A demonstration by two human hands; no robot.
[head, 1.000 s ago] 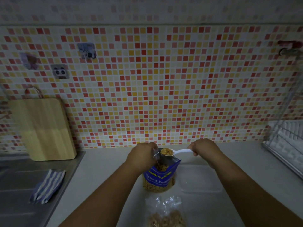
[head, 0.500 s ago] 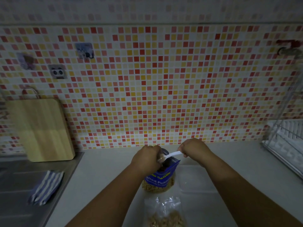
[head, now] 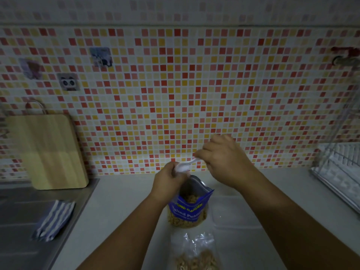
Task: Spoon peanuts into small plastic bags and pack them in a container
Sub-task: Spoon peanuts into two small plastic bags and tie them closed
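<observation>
Head view, centre frame: the right hand (head: 226,162) pinches a white spoon (head: 191,163), tipped at the left hand (head: 168,183), which seemingly grips a barely visible small bag (head: 184,175) above the peanut pouch (head: 190,210); filling is under way; next, probably another scoop; the container (head: 233,213) sits right of the pouch on the worktop (head: 120,207).

Blue pouch (head: 188,209): "Salted Peanuts", perhaps "Tong Garden"

Peanut pouch (head: 190,209) upright, spoon (head: 183,167) prob. empty
</observation>
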